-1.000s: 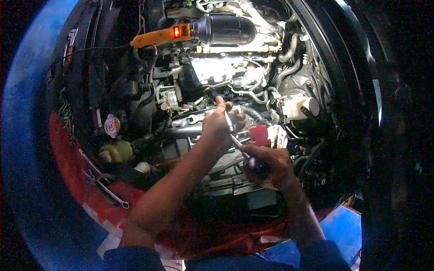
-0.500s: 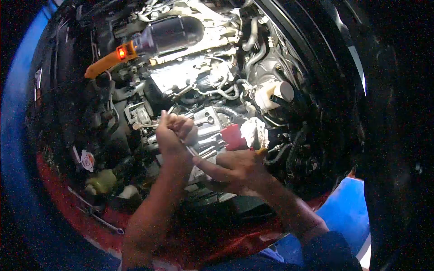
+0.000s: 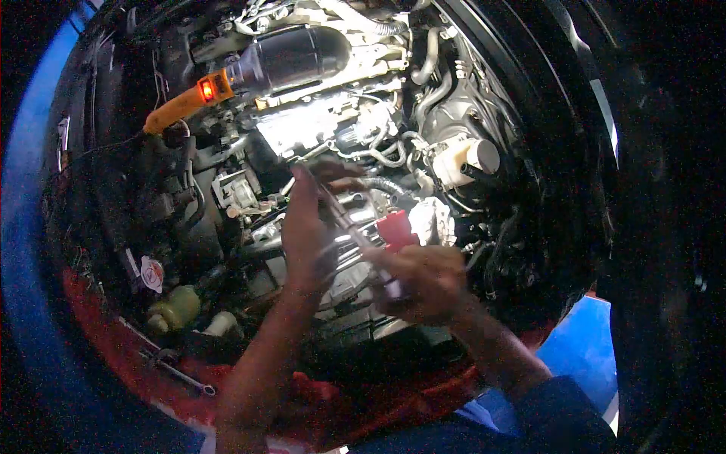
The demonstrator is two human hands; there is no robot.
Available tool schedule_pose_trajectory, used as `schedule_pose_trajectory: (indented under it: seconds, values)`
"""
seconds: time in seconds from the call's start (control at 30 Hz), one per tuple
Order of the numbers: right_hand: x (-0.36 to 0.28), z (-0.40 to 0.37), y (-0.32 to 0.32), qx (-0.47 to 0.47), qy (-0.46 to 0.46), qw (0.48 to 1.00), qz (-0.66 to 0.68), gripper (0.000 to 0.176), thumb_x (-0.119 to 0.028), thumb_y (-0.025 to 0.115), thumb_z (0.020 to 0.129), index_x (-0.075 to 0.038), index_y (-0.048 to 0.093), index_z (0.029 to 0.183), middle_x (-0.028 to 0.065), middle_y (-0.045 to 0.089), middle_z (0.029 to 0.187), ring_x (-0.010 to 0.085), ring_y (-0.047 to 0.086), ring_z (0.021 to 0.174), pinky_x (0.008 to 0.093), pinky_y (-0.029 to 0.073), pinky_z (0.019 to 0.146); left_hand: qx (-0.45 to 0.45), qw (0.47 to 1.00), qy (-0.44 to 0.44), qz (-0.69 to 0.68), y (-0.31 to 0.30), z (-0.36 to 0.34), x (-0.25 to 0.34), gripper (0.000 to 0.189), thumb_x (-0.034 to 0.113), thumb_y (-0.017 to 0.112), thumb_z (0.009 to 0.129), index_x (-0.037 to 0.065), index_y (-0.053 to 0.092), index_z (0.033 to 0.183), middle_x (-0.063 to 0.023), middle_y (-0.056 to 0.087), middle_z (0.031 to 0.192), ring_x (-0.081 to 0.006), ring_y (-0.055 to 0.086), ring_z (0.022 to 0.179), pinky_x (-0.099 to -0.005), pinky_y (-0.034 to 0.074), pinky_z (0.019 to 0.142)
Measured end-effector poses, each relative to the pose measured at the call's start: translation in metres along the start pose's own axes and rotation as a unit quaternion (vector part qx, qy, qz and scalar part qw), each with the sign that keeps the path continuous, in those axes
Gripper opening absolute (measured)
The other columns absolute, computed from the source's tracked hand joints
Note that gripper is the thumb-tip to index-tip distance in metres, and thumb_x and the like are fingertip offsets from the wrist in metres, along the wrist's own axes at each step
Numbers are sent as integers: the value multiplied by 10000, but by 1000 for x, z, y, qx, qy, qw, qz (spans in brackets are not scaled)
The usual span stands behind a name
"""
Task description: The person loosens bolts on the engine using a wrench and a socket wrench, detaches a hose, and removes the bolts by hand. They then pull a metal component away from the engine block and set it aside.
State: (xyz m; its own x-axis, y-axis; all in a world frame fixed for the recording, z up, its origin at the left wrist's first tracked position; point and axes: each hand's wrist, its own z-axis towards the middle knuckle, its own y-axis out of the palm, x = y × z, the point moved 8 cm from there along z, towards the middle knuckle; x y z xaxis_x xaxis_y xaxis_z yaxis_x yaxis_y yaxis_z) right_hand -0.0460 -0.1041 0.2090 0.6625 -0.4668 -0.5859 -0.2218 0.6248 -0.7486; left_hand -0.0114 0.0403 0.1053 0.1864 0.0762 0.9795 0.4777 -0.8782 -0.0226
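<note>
Both forearms extend forward, converging. The left hand (image 3: 306, 231) is raised, its thumb (image 3: 302, 181) upright and its fingers (image 3: 342, 172) partly extended, blurred. The right hand (image 3: 425, 284), lower and apart from the left, is curled closed, its back uppermost; its wrist (image 3: 463, 312) angles inward.

The work lamp (image 3: 291, 60) at upper left pairs a glossy, smooth dark hood with a matt orange plastic-looking handle (image 3: 181, 108). At centre, the tool shaft (image 3: 344, 219) is shiny metal. The reservoir (image 3: 457, 165), right of centre, looks like smooth off-white plastic; the ribbed hose (image 3: 382, 184) has a dull sheen.
</note>
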Motion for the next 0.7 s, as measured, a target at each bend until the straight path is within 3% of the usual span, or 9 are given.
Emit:
schedule_pose_trajectory:
  seconds: [0.1,0.17,0.2,0.3,0.37,0.4,0.5,0.6,0.7]
  values:
    - [8,16,-31,124,123,983,63,296,-49,666,777,-52,612,1068,34,647,736,110,609,598,262,483,495,83,899,338,267,-31,22,84,308,211,531,912,38,483,1163,-146,547,1091,-285,535,1013,-401,416,926]
    - [28,12,-33,179,262,937,143,238,-64,640,808,-47,606,1043,24,629,727,88,587,590,247,464,475,132,782,452,408,-50,40,109,469,126,649,842,32,453,1258,-179,523,1207,-341,506,1126,-440,374,1002]
    - [33,19,-37,146,320,917,188,207,-122,599,868,-43,597,1059,-6,571,697,47,512,543,214,398,429,131,750,441,474,-59,54,107,533,134,677,817,39,439,1284,-181,512,1232,-357,488,1155,-452,370,1009]
    - [63,9,3,212,504,677,492,122,-215,589,891,-102,542,900,-55,396,585,35,337,426,203,276,360,64,666,403,625,-71,93,91,628,111,702,779,41,401,1326,-180,486,1276,-372,460,1197,-457,361,1025]
    - [74,7,28,224,551,588,549,141,-244,585,889,-128,509,868,-53,376,577,44,322,408,201,264,349,27,703,380,601,-82,114,87,636,121,711,773,49,401,1324,-176,480,1278,-380,468,1177,-453,379,1008]
    - [81,10,41,219,530,577,581,156,-263,584,887,-127,510,882,-50,400,598,40,316,411,199,265,351,7,719,368,589,-86,124,84,640,126,715,770,53,401,1323,-174,477,1280,-384,472,1168,-451,389,1000]
    - [92,15,71,211,533,532,623,152,-254,572,885,-125,493,867,-43,412,617,44,322,424,203,282,374,12,646,457,612,-86,138,89,624,137,719,769,77,416,1312,-188,512,1220,-378,518,1098,-441,430,947]
    - [108,20,103,250,542,464,654,133,-238,554,884,-126,489,854,-41,417,618,50,339,440,211,285,392,-29,739,309,598,-94,167,93,555,136,696,793,97,448,1288,-183,551,1150,-357,543,1053,-429,452,909]
    - [128,26,122,292,546,461,636,152,-263,527,870,-154,443,806,-44,404,613,66,333,445,229,288,404,-71,663,479,572,-85,159,106,450,95,653,827,88,489,1246,-171,586,1098,-346,567,1025,-422,459,894]
